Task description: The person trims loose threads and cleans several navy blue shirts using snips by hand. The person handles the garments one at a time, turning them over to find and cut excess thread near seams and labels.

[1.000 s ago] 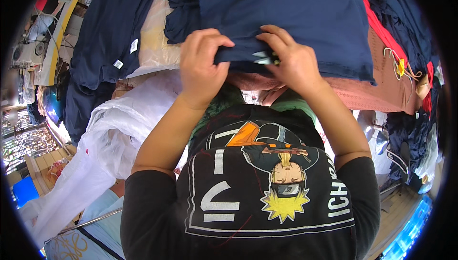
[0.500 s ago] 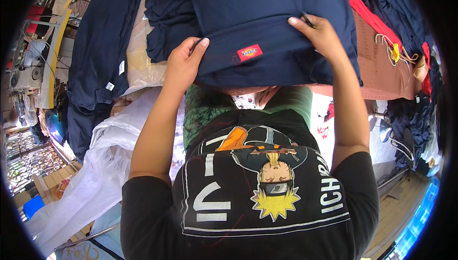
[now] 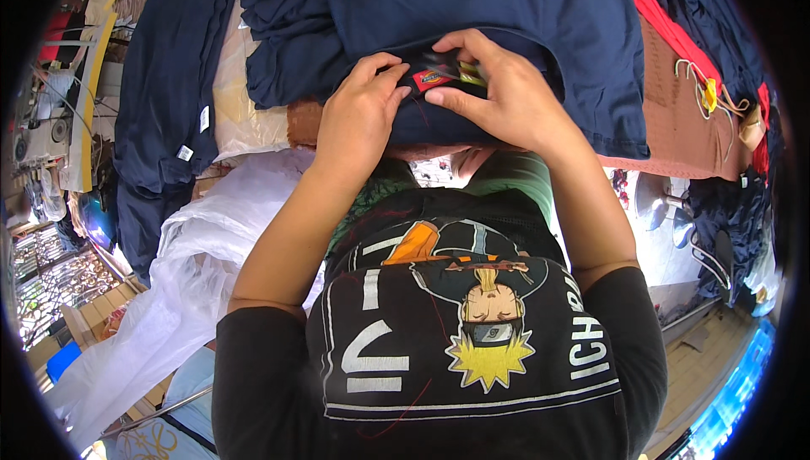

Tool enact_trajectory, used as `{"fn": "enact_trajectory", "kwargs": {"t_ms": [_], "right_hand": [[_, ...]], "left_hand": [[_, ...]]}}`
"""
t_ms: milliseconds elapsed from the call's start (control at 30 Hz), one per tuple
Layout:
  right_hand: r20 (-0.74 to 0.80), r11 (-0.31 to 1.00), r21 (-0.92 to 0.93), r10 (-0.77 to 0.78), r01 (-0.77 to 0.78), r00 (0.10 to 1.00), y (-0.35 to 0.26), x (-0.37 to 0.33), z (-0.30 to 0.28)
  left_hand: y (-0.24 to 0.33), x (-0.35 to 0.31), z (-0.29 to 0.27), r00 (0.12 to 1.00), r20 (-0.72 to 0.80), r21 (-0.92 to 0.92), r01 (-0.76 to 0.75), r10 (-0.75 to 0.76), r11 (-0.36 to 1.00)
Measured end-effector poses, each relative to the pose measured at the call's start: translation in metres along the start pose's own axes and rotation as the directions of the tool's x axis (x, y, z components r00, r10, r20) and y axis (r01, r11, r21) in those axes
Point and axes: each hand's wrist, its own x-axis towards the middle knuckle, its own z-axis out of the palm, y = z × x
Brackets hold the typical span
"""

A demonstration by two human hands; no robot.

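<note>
A navy garment (image 3: 523,5) lies spread over my lap, with a small red label (image 3: 432,78) on it. My left hand (image 3: 361,112) is closed on the fabric at the label's left edge, thumb and fingers pinched together. My right hand (image 3: 516,93) curls around what look like small thread snips (image 3: 471,74), yellowish with a dark blurred tip. That tip is at the label's upper right, and the right thumb rests just below it. A loose reddish thread (image 3: 422,112) hangs below the label.
More navy garments (image 3: 160,80) with white tags are piled at left. Bunched navy fabric (image 3: 291,38) lies beside the garment. A brown cloth (image 3: 675,97), a red strap (image 3: 662,13) and metal hooks (image 3: 702,93) are at right. White sheer plastic (image 3: 202,249) drapes at lower left.
My hands have drawn together at the label from the stretched-out fabric edge. The right hand has moved left and down, bringing the snips to the label; the fabric is now slack and bunched.
</note>
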Motion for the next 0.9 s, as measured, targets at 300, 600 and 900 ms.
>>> {"fn": "enact_trajectory", "kwargs": {"t_ms": [300, 600, 900], "right_hand": [[-0.094, 0.987, -0.051, -0.156, 0.152, 0.983, 0.035, 0.005, 0.028], [-0.081, 0.973, -0.114, -0.212, 0.202, 0.974, 0.024, 0.005, 0.032], [-0.111, 0.991, 0.003, -0.136, 0.137, 0.985, 0.029, 0.007, 0.034]], "left_hand": [[-0.011, 0.000, 0.011, 0.997, -0.052, 0.041, 0.066, -0.064, 0.997], [-0.008, 0.001, 0.006, 0.980, 0.028, -0.095, 0.199, -0.197, 0.975], [-0.012, -0.007, 0.014, 0.997, -0.072, -0.030, 0.017, -0.019, 0.999]]}}
